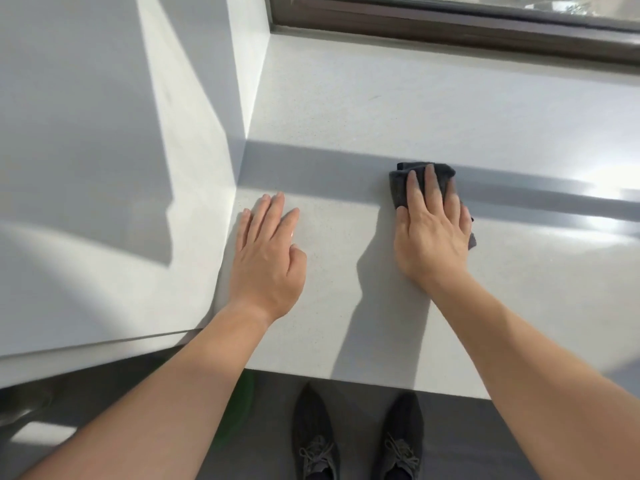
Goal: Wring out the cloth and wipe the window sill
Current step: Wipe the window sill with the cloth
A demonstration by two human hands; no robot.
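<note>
A: Item one?
B: Cloth (400, 188) — dark grey, folded, lying on the sill (381, 109) right of centre, at the edge of a shadow band.
A: Held how?
B: Right hand (433, 233) lies flat on top, fingers straight, pressing it down; nothing curls round it. Cloth shows past the fingertips and at both sides of the hand.
A: Item two?
B: Left hand (266, 258) — flat on the bare sill, fingers straight, holding nothing, apart from the cloth, beside the wall (86, 133).
A: Surroundings?
B: Dark window frame (450, 32) along the sill's far edge; grey floor (270, 427) below; two dark laced shoes (315, 438) by the near edge.
</note>
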